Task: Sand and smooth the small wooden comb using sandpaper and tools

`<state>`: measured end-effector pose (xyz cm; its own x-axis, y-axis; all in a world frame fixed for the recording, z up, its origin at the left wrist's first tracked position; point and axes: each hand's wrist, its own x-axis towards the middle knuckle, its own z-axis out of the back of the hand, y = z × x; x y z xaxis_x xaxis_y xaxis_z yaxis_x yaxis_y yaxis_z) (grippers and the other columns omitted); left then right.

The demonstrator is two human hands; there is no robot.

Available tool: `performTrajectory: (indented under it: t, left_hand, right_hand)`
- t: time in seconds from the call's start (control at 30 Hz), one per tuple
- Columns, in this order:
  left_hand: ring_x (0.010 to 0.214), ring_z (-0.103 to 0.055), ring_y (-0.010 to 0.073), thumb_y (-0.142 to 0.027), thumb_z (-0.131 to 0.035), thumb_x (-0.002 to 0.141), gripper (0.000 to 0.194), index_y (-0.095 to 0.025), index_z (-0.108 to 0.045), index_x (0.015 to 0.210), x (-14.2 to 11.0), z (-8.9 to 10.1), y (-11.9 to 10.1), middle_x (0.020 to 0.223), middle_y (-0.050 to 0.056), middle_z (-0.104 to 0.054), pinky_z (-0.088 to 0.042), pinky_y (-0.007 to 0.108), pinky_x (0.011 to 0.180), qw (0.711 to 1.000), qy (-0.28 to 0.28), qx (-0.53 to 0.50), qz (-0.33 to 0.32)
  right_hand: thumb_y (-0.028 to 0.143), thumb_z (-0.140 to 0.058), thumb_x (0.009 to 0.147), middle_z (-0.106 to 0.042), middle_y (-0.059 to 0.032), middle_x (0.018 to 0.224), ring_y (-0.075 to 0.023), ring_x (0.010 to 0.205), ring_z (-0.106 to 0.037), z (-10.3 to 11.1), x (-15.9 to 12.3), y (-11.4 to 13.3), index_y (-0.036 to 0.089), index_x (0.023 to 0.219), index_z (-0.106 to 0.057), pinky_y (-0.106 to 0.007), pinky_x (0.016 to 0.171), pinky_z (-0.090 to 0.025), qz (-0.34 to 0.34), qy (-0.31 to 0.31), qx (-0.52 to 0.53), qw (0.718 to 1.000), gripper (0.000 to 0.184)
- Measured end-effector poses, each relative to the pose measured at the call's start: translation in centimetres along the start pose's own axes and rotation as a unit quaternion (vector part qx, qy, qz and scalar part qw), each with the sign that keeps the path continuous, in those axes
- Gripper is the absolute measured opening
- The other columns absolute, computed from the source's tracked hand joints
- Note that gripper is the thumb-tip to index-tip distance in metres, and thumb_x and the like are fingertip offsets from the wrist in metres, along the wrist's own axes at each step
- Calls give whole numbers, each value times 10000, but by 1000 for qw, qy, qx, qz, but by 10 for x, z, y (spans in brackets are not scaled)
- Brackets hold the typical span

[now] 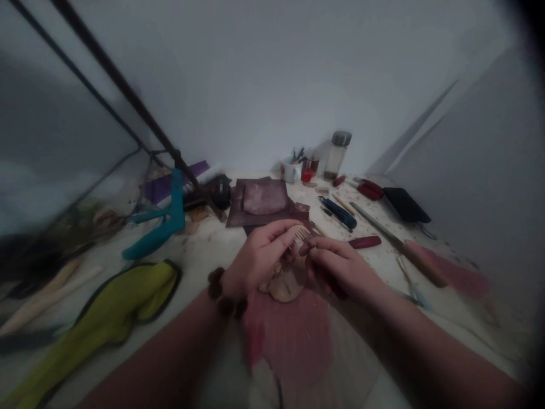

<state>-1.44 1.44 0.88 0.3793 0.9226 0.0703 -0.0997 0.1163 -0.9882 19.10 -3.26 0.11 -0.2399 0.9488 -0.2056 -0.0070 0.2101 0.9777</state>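
Note:
My left hand (pixel 266 247), with a dark bead bracelet at the wrist, is closed around a small pale wooden comb (pixel 302 232) whose teeth point up and right. My right hand (pixel 336 261) is closed close beside the comb, thumb and finger pinched at its teeth. A dark red handle (pixel 334 283) shows beneath the right palm; the working end of this tool is hidden or blurred. Below both hands, a round piece of wood (pixel 286 285) lies on a pink cloth-like piece (pixel 298 335).
Brown sandpaper sheets (pixel 264 197) lie ahead. To the right are a blue utility knife (pixel 338 213), a long file (pixel 378 227), red-handled pliers (pixel 369 188) and a black flat device (pixel 406 204). A mug (pixel 291 170) and bottle (pixel 336 156) stand behind. Leftward are a teal clamp (pixel 172 218) and yellow-green cloth (pixel 123 298).

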Motion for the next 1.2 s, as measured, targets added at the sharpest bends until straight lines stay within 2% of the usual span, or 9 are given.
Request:
performTrajectory:
  t: [0.1,0.23,0.4,0.6,0.73,0.83,1.0,1.1,1.2]
  left_hand:
    - [1001,-725,213,-478,-728,1048,316,-234,-830,1222,0,0,0,1174,64,-817,-575,312,882,1000,0,-5,-8]
    - [946,-705,201,-477,-718,1058,317,-228,-824,1223,-1,1,1,1117,59,-807,-561,293,826,1000,13,-20,-7]
    - [978,-708,213,-473,-702,1073,310,-237,-836,1224,0,2,4,1168,63,-807,-554,282,799,999,-6,28,-26]
    - [791,-659,177,-479,-749,1033,331,-213,-820,1217,1,-1,4,937,43,-761,-538,280,723,998,0,-62,13]
    - [771,-646,167,-488,-772,1022,336,-216,-810,1216,0,-2,0,867,22,-726,-532,273,716,996,-6,-85,19]
    - [804,-663,166,-484,-759,1035,310,-229,-821,1201,0,-1,1,931,29,-764,-543,273,743,998,-11,-58,7]
    - [1048,-737,208,-450,-725,1066,272,-255,-845,1212,1,0,7,1209,45,-830,-574,301,925,1000,0,5,-24]
    - [1085,-751,226,-447,-710,1072,281,-258,-849,1225,1,1,7,1237,42,-837,-582,321,958,999,0,30,-29]
    - [1110,-755,237,-463,-717,1065,295,-256,-849,1229,1,1,7,1244,44,-838,-587,333,984,999,-5,31,-29]
  right_hand:
    - [396,-591,924,-702,15,686,-95,350,-483,2,0,-1,212,934,-726,-198,301,-293,-6,11,7,1000,229]
    - [392,-582,934,-688,20,656,-93,353,-487,3,0,-2,214,894,-719,-200,315,-303,1,20,18,1000,228]
    - [384,-601,917,-692,33,652,-89,347,-481,4,-3,2,220,921,-723,-187,304,-277,-10,21,16,1000,204]
    - [395,-588,928,-702,18,672,-92,364,-505,3,-5,4,206,936,-727,-181,303,-287,-7,10,1,1000,235]
    - [405,-593,931,-711,19,680,-98,369,-512,1,-4,2,207,994,-737,-183,306,-307,-10,8,-10,1000,252]
    - [413,-600,935,-740,24,722,-97,372,-516,0,-4,3,227,1073,-731,-176,306,-299,-13,16,-3,1000,265]
    - [400,-591,924,-738,17,720,-94,366,-504,-1,-4,6,220,983,-724,-183,311,-306,-12,23,5,1000,232]
    - [424,-600,929,-730,8,701,-94,364,-501,-1,-4,7,217,888,-700,-191,315,-317,-12,24,11,1000,234]
    - [442,-616,936,-724,11,693,-99,368,-507,0,-3,5,217,918,-715,-196,315,-314,-16,23,12,1000,246]
